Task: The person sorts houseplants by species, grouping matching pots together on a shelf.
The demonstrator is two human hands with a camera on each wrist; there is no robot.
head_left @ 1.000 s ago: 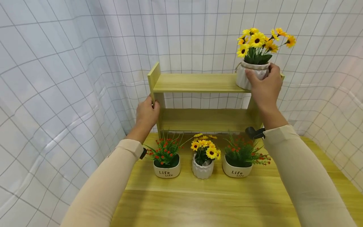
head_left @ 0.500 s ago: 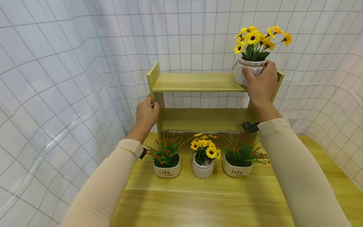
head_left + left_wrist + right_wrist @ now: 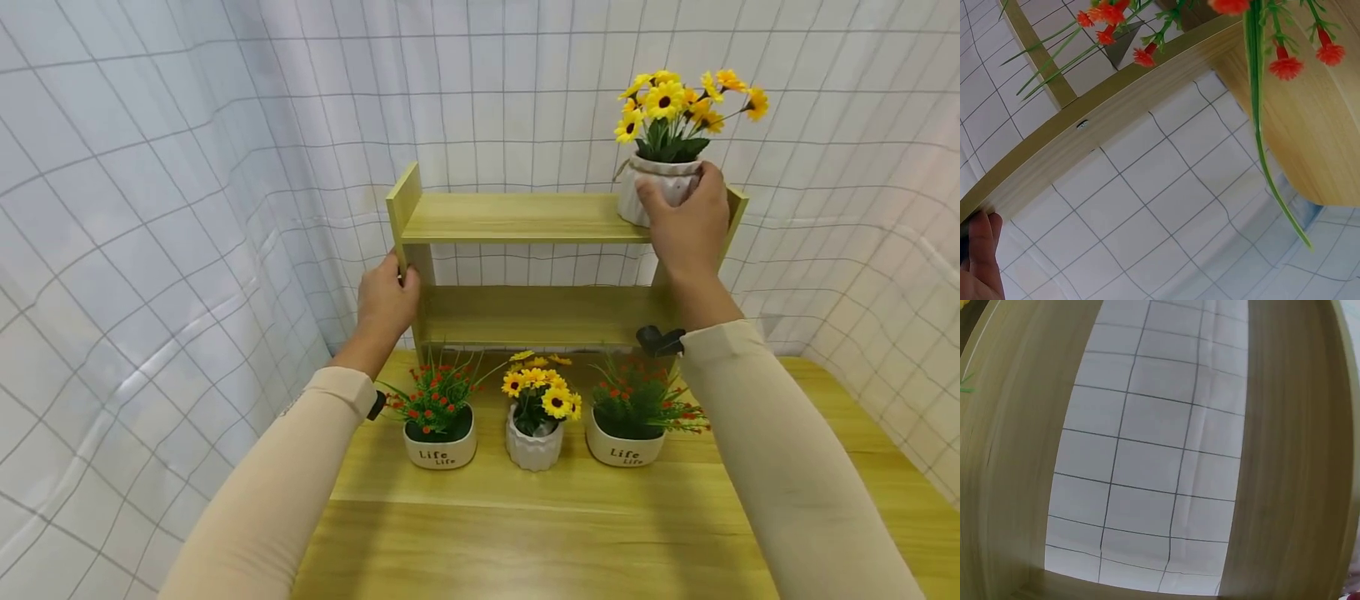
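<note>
Fingers, right hand: curled round the pot, thumb across its front, the other fingers at its right side.
Fingers, left hand: gripping the left panel of the shelf, below the top board; the left wrist view shows fingertips against wood.
Done: the pot is up at the right end of the top board, upright, just beside the right panel. It looks set down, though the hand hides part of the base, so full contact is hard to judge.
Left: by my reading, letting go of the pot; the right hand has not released it.
On the table: left planter, small pot and right planter, in a row before the shelf, none held.
Pot against fingers: its white wall lies between thumb and fingers, with the left side uncovered; the yellow flowers rise above the grip, apart from it.
Right wrist view: only boards and the gridded curtain; neither pot nor fingers can be made out.
</note>
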